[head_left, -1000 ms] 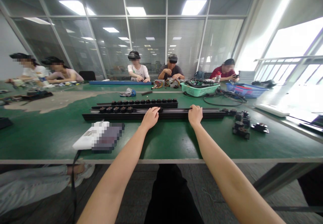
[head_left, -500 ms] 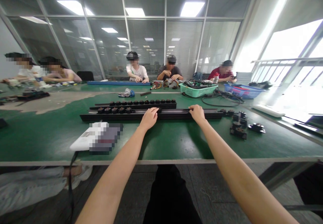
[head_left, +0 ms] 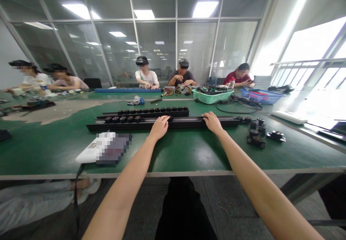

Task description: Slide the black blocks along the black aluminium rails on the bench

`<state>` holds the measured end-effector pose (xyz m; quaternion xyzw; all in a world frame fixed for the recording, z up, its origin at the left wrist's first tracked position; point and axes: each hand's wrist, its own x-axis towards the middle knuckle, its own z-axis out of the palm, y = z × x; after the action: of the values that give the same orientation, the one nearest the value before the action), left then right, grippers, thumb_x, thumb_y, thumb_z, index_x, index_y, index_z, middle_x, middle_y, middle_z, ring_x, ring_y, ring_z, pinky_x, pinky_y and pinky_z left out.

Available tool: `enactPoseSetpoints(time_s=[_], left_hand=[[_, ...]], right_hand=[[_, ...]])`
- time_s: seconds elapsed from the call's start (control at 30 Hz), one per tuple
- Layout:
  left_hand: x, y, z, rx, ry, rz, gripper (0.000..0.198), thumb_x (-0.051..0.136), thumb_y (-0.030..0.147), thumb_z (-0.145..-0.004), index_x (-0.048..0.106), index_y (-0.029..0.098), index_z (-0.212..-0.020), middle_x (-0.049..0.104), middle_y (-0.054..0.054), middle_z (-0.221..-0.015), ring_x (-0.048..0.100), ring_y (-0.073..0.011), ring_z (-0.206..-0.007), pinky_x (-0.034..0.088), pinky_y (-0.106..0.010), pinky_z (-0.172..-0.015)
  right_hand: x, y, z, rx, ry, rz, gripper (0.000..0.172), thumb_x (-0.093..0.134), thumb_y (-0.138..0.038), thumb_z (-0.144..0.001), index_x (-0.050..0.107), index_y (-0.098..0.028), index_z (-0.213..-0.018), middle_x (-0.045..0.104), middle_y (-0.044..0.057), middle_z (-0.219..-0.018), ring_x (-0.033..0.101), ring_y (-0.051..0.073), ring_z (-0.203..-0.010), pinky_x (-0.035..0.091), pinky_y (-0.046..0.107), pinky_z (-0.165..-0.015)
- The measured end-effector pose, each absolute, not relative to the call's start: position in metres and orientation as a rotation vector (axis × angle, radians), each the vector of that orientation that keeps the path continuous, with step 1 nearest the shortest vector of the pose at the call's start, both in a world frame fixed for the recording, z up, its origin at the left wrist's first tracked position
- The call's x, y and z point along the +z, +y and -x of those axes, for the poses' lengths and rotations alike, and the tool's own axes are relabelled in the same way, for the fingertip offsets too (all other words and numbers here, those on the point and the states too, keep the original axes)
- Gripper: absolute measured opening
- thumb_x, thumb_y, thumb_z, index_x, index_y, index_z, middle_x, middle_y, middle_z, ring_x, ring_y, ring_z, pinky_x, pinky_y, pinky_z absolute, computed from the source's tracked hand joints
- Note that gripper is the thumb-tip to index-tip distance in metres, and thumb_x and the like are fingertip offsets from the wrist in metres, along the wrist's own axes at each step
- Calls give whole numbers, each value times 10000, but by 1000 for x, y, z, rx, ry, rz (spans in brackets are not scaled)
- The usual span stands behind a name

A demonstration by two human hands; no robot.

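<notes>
A long black rail lies across the green table, with several black round parts seated in its left stretch. My left hand rests on the rail near its middle, fingers curled over one of those parts. My right hand grips the rail further right, fingers wrapped over its top edge. A second black rail lined with round parts lies just behind the first.
Loose black parts sit to the right of the rail. A white and dark device lies front left with a cable hanging off the edge. A green basket, a blue basket and cables stand farther back. Several people sit along the far side.
Both hands stay on the rail. My right hand has shifted slightly and leans more to the right; the view has drifted a little.
</notes>
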<state>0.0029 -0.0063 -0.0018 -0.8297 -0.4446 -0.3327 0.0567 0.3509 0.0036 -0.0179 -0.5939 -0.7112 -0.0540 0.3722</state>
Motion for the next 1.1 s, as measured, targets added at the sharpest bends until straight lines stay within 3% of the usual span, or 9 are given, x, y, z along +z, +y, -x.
enactPoseSetpoints(time_s=[0.5,1.1], left_hand=[[-1,-6,-4,-1025,-1350,2526,443,433,163,-1015,637,155,-1409,637,-137,-1458,594,-256,-1371,421,-469,-1243],[-1,-7,-4,-1056,-1345,2524,442,446,173,-1008,647,193,-1402,643,-107,-1451,594,-251,-1367,433,-467,-1237]], right_hand=[[-33,4,-348,-73,-1661,1358,402,476,-212,-944,793,-221,-1192,676,147,-1193,605,298,-1175,502,486,-1069],[-26,-6,-357,-138,-1585,1513,447,409,-162,-944,797,-226,-1155,672,146,-1191,568,297,-1199,462,488,-1113]])
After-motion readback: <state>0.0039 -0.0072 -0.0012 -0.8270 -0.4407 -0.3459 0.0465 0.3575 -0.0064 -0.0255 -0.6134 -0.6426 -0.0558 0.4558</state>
